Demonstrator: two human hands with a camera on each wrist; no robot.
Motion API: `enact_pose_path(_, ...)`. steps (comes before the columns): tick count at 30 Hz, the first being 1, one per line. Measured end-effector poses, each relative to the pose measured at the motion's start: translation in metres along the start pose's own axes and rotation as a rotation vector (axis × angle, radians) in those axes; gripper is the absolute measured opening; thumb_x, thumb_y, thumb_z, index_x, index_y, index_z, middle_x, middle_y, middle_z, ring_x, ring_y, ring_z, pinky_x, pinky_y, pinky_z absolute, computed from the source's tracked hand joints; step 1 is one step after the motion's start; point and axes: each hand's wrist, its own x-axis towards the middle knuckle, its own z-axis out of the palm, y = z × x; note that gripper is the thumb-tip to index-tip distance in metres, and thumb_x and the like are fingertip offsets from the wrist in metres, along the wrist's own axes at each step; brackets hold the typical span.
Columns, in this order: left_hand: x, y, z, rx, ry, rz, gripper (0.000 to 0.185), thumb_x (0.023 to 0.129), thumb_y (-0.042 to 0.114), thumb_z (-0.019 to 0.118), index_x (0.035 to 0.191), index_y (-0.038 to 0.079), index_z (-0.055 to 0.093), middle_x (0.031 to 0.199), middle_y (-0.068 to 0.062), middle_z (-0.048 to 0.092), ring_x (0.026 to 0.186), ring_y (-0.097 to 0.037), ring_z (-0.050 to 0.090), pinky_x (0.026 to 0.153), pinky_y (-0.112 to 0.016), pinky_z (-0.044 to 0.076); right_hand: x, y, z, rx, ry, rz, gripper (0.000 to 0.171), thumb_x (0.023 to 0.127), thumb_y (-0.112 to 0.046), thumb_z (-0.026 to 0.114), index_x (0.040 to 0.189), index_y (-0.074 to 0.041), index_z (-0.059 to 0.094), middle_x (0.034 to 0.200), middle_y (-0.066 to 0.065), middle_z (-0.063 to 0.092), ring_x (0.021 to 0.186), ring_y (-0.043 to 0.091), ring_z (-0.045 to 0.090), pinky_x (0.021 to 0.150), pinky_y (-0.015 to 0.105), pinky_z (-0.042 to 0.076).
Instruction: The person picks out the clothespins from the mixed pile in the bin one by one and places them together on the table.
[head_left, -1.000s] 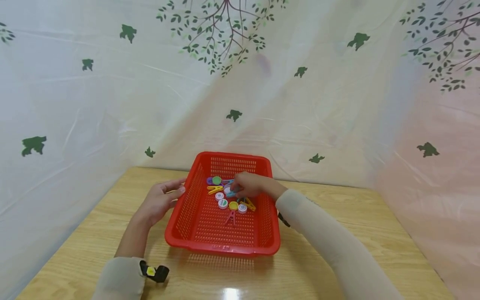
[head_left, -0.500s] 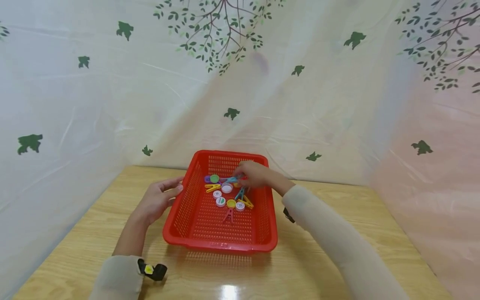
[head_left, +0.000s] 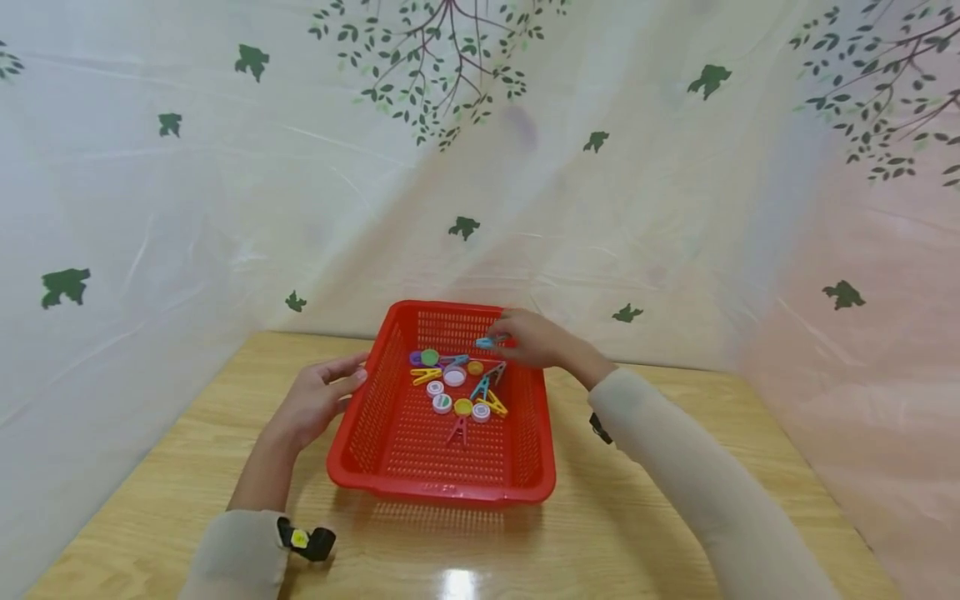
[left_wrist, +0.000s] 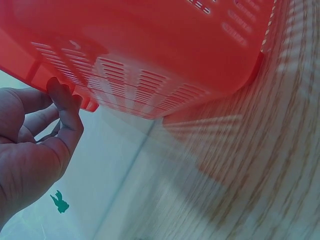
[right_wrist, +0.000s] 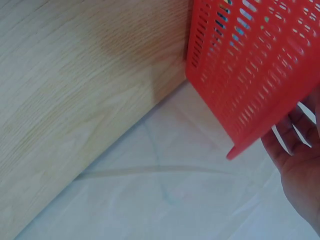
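A red perforated basket [head_left: 442, 493] stands on the wooden table [head_left: 675, 467]. Inside it lie several coloured clothespins, among them a yellow one [head_left: 425, 376] and a pink one [head_left: 458, 431], mixed with several bottle caps [head_left: 453, 377]. My right hand [head_left: 501, 340] hovers over the basket's far right corner and pinches a light-blue clothespin [head_left: 486, 342]. My left hand [head_left: 352, 379] rests against the basket's left rim with relaxed fingers; in the left wrist view its fingertips [left_wrist: 64, 95] touch the basket [left_wrist: 150, 50]. The right wrist view shows the basket's wall [right_wrist: 250, 65] and my palm [right_wrist: 300, 165], not the clothespin.
A translucent curtain with a leaf print [head_left: 465, 228] hangs close behind and to both sides of the table. Bare wood lies left [head_left: 187, 450], right and in front of the basket. Each wrist carries a black strap [head_left: 307, 542].
My right hand has lifted out of the pile with the light-blue clothespin and moved up and right toward the basket's far corner. The left hand and basket have stayed put.
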Motion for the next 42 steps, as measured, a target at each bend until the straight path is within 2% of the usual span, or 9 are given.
enact_pose_path(5,0.000,0.002,0.002,0.000,-0.004,-0.002,0.054,0.103,0.026,0.062,0.154,0.014,0.048,0.150,-0.014,0.050,0.122,-0.027,0.061,0.094,-0.034,0.057,-0.015,0.008,-0.009,-0.020,0.037,0.010,0.026,0.097,-0.018,0.071,0.119,-0.005,0.074,0.108,0.007,0.066,0.099,0.022,0.060,0.092,0.038,0.055)
enact_pose_path(10,0.000,0.002,0.003,-0.017,-0.024,0.011,0.054,0.104,0.024,0.061,0.155,0.010,0.046,0.152,-0.018,0.048,0.119,-0.023,0.062,0.094,-0.032,0.057,-0.033,0.017,-0.016,-0.018,0.052,0.065,0.025,0.097,-0.017,0.071,0.118,-0.004,0.073,0.102,0.006,0.064,0.093,0.023,0.059,0.084,0.038,0.055)
enact_pose_path(17,0.000,0.002,0.003,-0.012,-0.023,0.005,0.055,0.104,0.027,0.061,0.155,0.012,0.046,0.153,-0.015,0.048,0.121,-0.021,0.062,0.095,-0.033,0.057,-0.054,0.033,-0.017,-0.010,0.088,0.104,0.021,0.097,-0.018,0.072,0.112,-0.004,0.073,0.095,0.006,0.062,0.086,0.024,0.058,0.075,0.036,0.052)
enact_pose_path(22,0.000,0.001,0.004,-0.011,-0.024,0.010,0.055,0.104,0.029,0.062,0.155,0.012,0.047,0.153,-0.015,0.048,0.120,-0.020,0.062,0.095,-0.033,0.057,-0.070,0.041,-0.016,-0.018,0.110,0.137,0.026,0.096,-0.022,0.074,0.114,-0.003,0.074,0.094,0.004,0.062,0.080,0.018,0.054,0.072,0.033,0.052)
enact_pose_path(29,0.000,0.000,0.004,-0.017,-0.022,0.012,0.057,0.103,0.029,0.062,0.155,0.011,0.046,0.153,-0.016,0.048,0.118,-0.019,0.063,0.094,-0.033,0.057,-0.091,0.054,-0.007,-0.015,0.103,0.150,0.034,0.098,-0.023,0.072,0.121,0.001,0.071,0.098,0.008,0.065,0.081,0.019,0.058,0.073,0.036,0.054)
enact_pose_path(42,0.000,0.000,0.005,-0.026,-0.020,0.015,0.054,0.104,0.027,0.061,0.154,0.010,0.047,0.152,-0.016,0.049,0.118,-0.020,0.063,0.094,-0.033,0.057,-0.134,0.081,0.019,-0.011,0.092,0.167,0.031,0.094,-0.018,0.075,0.115,0.004,0.072,0.086,0.005,0.062,0.073,0.014,0.053,0.066,0.033,0.049)
